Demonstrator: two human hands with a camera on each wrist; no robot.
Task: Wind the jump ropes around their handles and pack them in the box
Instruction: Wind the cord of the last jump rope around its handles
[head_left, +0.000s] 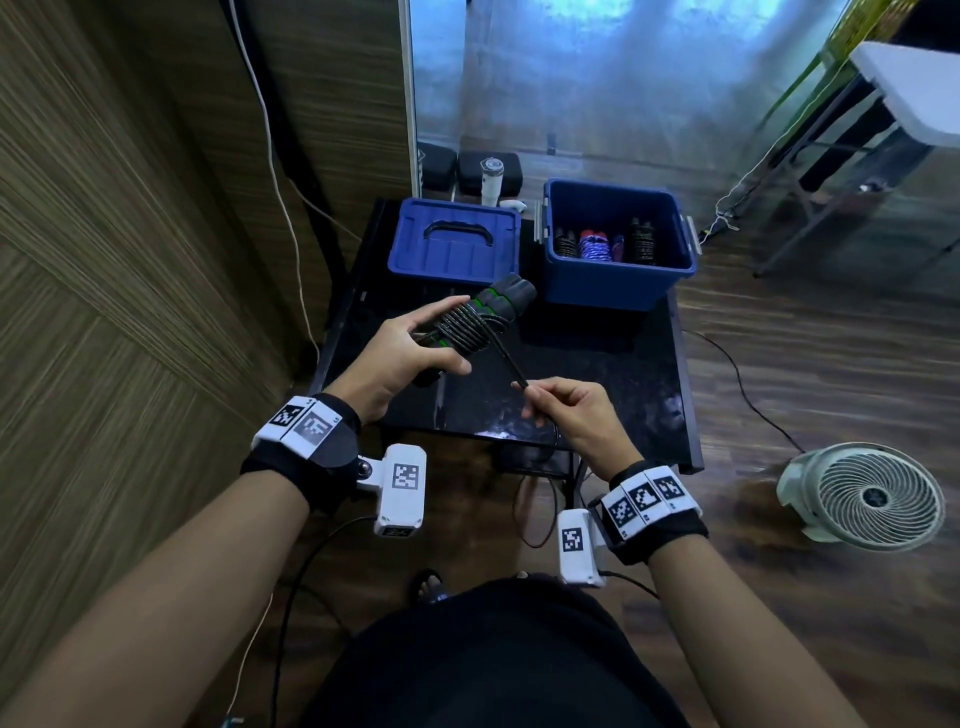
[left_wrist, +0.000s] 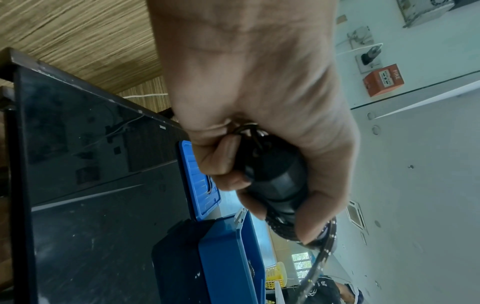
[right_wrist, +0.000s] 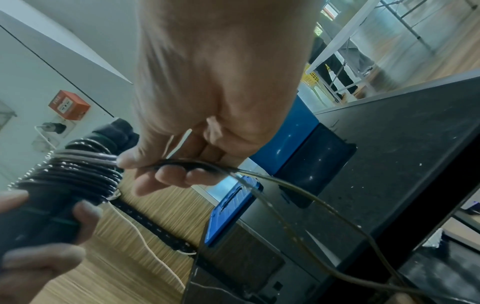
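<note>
My left hand (head_left: 415, 353) grips the paired black handles with green rings (head_left: 506, 297) above the black table (head_left: 597, 374). Black rope coils (head_left: 465, 332) wrap their middle. My right hand (head_left: 561, 410) pinches the loose doubled rope (head_left: 511, 364) a short way below the coils; its slack hangs off the table's front edge. In the left wrist view my fingers (left_wrist: 223, 164) curl round the handles' end (left_wrist: 275, 181). The right wrist view shows the coils (right_wrist: 78, 170) and the pinched rope (right_wrist: 182, 164). The open blue box (head_left: 618, 280) holds several wound ropes (head_left: 597, 244).
The blue lid (head_left: 454, 244) lies left of the box at the table's back. A wood-panel wall stands close on the left. A white fan (head_left: 867, 493) sits on the floor to the right, and a white folding table (head_left: 914, 88) stands far right. Cables trail on the floor.
</note>
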